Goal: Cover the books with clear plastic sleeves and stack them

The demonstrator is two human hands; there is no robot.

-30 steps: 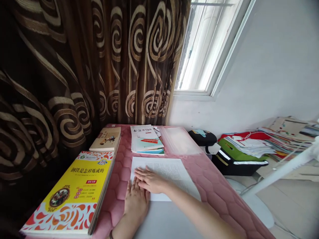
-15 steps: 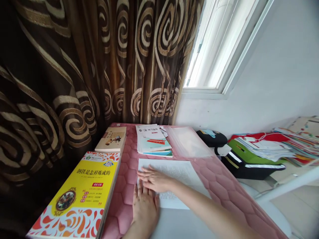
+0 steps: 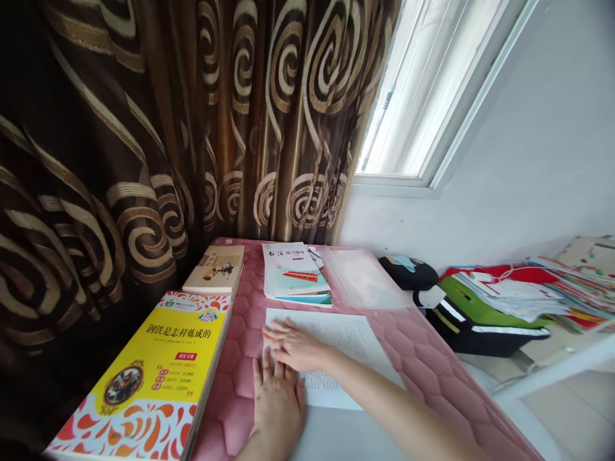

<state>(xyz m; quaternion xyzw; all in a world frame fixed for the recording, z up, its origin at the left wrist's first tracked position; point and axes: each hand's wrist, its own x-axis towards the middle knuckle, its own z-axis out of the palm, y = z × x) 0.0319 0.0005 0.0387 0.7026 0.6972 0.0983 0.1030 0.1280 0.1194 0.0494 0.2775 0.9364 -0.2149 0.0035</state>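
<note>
Pressing the sheet down, your left hand and right hand lie with fingers spread wide, gripping nothing; a sideways push could skid it off the pink pad.

We find the padded tabletop set against the curtain, with the window to the right of the curtain. Along the tabletop's left edge we note the thick book at the front and the smaller book directly behind it. To the right of the smaller book lies the stack of booklets, followed on its right by the plastic folder. The sheet of printed paper lies in front of the stack. Our right hand rests on the sheet's left part. Our left hand lies in front of it, over the sheet's near left corner. Beyond the tabletop's right edge, the pile of papers lies on the bag.
</note>
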